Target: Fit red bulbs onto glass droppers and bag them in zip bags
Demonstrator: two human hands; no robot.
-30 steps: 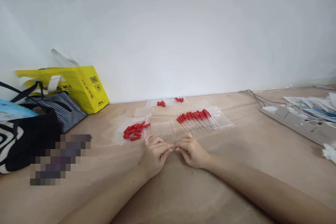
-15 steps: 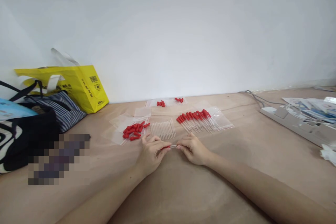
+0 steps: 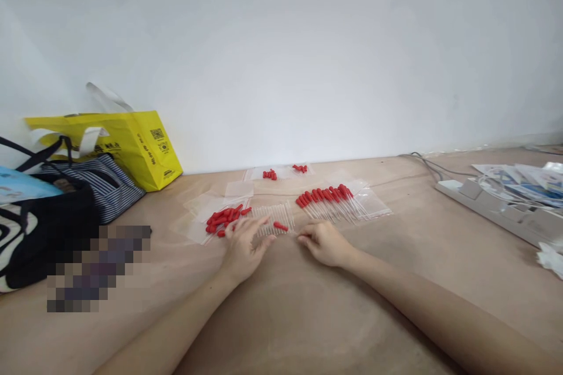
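My left hand has its thumb and fingers apart and holds nothing, beside a pile of red rubber bulbs. Just past its fingertips a red bulb on a thin clear tube points toward my right hand. The thumb and fingers of that hand are pinched together at the tube's near end. Behind lies a row of clear tubes. Right of the row, several tubes fitted with red bulbs lie side by side on a plastic bag.
Small bags with red bulbs lie near the wall. On the left stand a yellow bag, a striped pouch and a black bag. A power strip with cables and papers is on the right.
My left hand has let go of the red bulb, opened and drawn back to the left. The bulb with its tube now tilts up and away, still at my right fingertips.
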